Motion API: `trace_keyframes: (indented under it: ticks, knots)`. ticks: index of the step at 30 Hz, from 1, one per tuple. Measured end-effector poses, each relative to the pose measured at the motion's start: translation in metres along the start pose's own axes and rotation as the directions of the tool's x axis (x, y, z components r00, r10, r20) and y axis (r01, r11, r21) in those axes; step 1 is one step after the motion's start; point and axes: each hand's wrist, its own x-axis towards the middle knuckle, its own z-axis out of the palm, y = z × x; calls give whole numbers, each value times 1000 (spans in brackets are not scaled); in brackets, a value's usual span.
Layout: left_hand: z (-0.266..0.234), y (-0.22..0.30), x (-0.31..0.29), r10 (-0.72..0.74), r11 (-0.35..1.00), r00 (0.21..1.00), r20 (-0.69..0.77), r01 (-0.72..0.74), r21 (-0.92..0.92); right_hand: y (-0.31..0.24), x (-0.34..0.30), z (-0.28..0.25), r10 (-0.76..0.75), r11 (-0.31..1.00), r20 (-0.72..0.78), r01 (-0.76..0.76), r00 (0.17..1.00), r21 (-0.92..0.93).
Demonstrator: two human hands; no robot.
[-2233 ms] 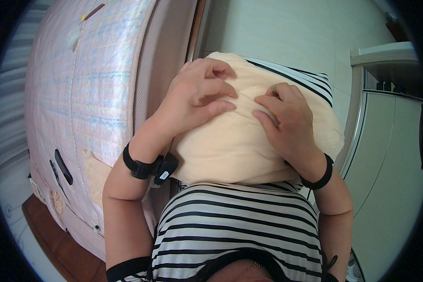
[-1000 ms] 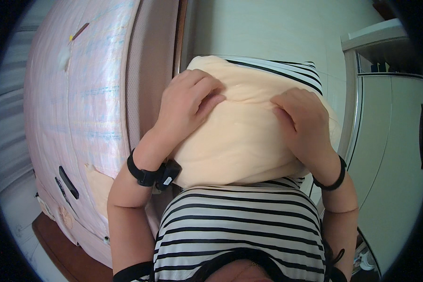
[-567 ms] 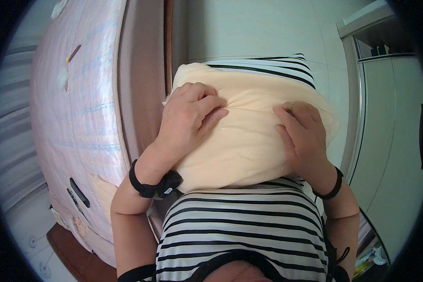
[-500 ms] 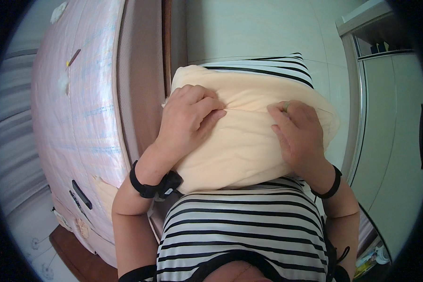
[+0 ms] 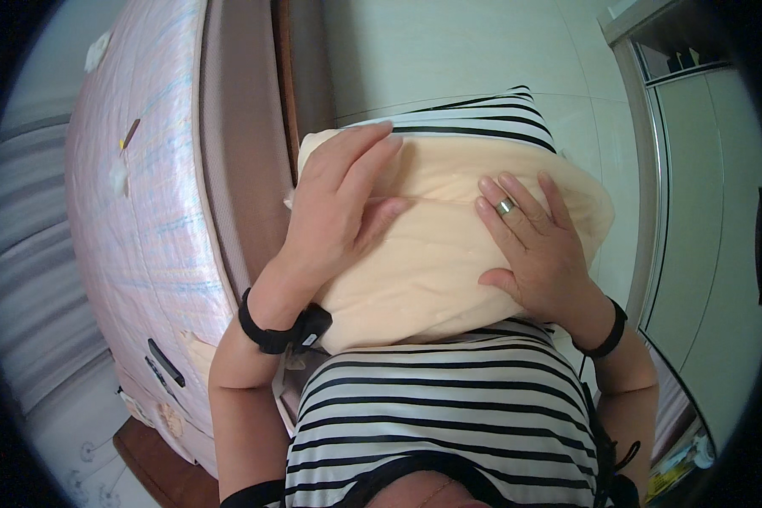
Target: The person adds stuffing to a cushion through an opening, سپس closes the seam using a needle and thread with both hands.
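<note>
I hold a cream-yellow pillow (image 5: 432, 254) against my chest, above my striped shirt. A black-and-white striped pillowcase (image 5: 483, 118) covers its far end. My left hand (image 5: 334, 212) lies flat on the pillow's left side, fingers spread and pressing into it. My right hand (image 5: 533, 241), with a ring on one finger, presses on the right side, fingers pointing away from me. Both wrists wear black bands.
A bed with a pink patterned cover (image 5: 144, 195) and a brown wooden frame (image 5: 292, 76) stands to my left. Pale floor tiles (image 5: 449, 51) lie ahead. A white wardrobe (image 5: 711, 212) stands on the right, with small items on the floor at its foot.
Both hands have slid along the pillow and flattened out; the striped case now covers a little more of the far end. My view has shifted slightly toward the bed.
</note>
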Motion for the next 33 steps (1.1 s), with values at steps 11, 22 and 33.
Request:
trace_keyframes:
  ticks: [11, 22, 33]
  knots:
    - [-11, -15, 46, -102, 984, 911, 399, 152, -95, 18, -9, 12, 13, 1000, -25, -12, 1000, 18]
    - [-15, -43, 70, -213, 409, 516, 829, 818, -404, 22, -11, 16, -10, 1000, -52, 11, 999, 21]
    - [2, -38, 97, 137, 453, 158, 978, 868, -203, 24, -11, 17, -23, 998, -94, 28, 995, 50]
